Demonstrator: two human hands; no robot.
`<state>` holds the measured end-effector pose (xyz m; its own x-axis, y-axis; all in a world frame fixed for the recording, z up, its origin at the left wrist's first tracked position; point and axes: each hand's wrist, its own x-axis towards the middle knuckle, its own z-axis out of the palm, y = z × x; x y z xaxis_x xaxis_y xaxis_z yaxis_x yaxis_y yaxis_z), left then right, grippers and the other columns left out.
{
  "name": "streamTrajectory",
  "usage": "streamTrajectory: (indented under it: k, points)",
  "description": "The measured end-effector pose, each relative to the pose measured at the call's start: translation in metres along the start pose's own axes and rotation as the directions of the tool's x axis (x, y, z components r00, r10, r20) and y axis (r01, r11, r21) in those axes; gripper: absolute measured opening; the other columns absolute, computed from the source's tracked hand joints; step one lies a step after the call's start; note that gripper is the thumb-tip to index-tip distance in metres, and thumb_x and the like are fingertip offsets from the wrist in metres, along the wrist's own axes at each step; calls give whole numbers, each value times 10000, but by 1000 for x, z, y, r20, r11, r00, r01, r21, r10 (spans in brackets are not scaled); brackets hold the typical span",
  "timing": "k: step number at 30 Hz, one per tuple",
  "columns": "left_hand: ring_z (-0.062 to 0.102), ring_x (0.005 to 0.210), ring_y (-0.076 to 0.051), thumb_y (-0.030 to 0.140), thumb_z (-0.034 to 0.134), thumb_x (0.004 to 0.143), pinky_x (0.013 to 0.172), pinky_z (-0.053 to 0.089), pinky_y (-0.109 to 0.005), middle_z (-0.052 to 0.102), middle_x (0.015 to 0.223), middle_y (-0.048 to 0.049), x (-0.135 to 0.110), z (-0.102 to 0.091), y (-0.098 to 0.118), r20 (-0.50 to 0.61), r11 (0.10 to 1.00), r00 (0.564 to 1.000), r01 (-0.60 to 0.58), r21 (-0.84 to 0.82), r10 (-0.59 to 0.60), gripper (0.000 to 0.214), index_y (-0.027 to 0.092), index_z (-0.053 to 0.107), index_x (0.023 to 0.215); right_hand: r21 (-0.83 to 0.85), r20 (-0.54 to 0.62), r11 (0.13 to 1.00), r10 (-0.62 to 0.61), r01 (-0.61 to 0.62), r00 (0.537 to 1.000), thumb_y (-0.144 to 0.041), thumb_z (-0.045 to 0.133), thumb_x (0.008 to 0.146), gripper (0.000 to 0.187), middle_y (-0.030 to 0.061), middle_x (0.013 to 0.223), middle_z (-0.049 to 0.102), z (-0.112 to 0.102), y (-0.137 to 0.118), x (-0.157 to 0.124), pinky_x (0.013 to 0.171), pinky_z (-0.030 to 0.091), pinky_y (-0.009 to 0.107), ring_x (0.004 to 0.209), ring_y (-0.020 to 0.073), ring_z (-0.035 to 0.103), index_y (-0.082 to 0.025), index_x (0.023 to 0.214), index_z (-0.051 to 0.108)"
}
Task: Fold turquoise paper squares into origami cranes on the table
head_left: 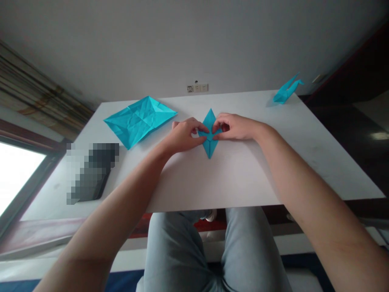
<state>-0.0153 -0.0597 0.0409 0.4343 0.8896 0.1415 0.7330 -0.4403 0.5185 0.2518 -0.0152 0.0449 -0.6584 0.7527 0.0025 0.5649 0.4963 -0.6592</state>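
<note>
A blue folded paper [210,148], shaped like a narrow diamond, lies on the white table in front of me with one point away from me and one toward me. My left hand [189,134] has its thumb and fingertips pressed on the left side of the paper. From the other side, my right hand [232,126] pinches the right side, thumb below and bent index finger above. The fingertips of both hands nearly meet at the middle of the diamond and cover part of its creases.
A creased, unfolded blue sheet [141,117] lies at the back left of the white table [212,190]. Left of my forearm is a dark, pixelated flat object [94,174]. A blue paper crane [286,92] stands at the back right corner. Wall sockets [197,88] sit behind the table.
</note>
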Motion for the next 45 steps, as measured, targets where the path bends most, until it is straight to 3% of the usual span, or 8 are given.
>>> streamTrajectory:
  k: [4,8,17,24,29,34,41,45]
  points:
    - [782,1106,-276,462,873,908,1095,524,-460,846,1294,-81,-1,1,-4,-9,1000,1000,-6,-3,6,522,267,780,1383,80,-40,996,42,-38,998,-500,961,808,484,40,1025,732,1,-2,-3,800,516,382,869,240,629,-268,1175,749]
    - [788,1036,-236,399,769,1027,967,563,-387,852,1210,-68,2,8,-10,-65,1000,998,4,-28,-6,408,263,703,1406,134,-97,990,49,-36,994,-443,910,880,470,28,1014,722,4,4,-2,812,526,389,897,254,662,-288,1253,670]
    - [737,1111,-264,264,702,1053,1103,499,-465,719,1244,-97,3,12,-7,-74,999,997,-1,40,4,193,243,783,1226,-24,-234,992,-126,123,964,-170,827,822,284,34,1024,614,8,6,7,815,483,366,877,224,563,-262,982,610]
    - [666,1365,-353,425,701,1042,1210,386,-527,700,1328,-126,-2,5,-2,58,996,997,-51,78,47,526,263,714,1542,-113,-119,987,-127,114,985,-275,724,913,226,77,1054,697,4,1,4,861,473,368,905,242,612,-229,1100,843]
    - [618,1435,-386,377,703,969,1229,339,-560,703,1447,-127,-4,4,4,44,994,998,-38,101,34,414,265,756,1364,-66,-104,996,-60,53,993,-413,692,994,218,70,999,754,0,-10,0,861,471,369,900,240,641,-232,981,813]
    - [682,1346,-340,515,597,1071,1252,331,-559,797,1323,-85,-3,-7,7,54,1000,998,17,-9,-17,320,243,765,1048,63,-27,997,51,-49,998,-610,624,1075,462,70,937,762,-7,-9,-4,830,502,380,836,232,668,-227,845,740]
    - [580,1526,-372,577,896,886,1328,276,-572,687,1573,-55,-6,-25,-1,239,999,970,-50,12,46,323,285,830,1007,-4,101,1000,9,-9,995,-636,949,813,394,92,1407,764,-18,-2,-11,920,564,408,1050,277,722,-256,822,845]
    - [577,1537,-370,573,914,869,1322,281,-567,666,1604,-49,-6,-29,-4,261,999,964,-54,3,51,336,312,852,1071,-34,149,999,-21,27,989,-626,995,750,363,80,1410,722,-20,-4,-12,923,577,438,1053,287,694,-296,861,891]
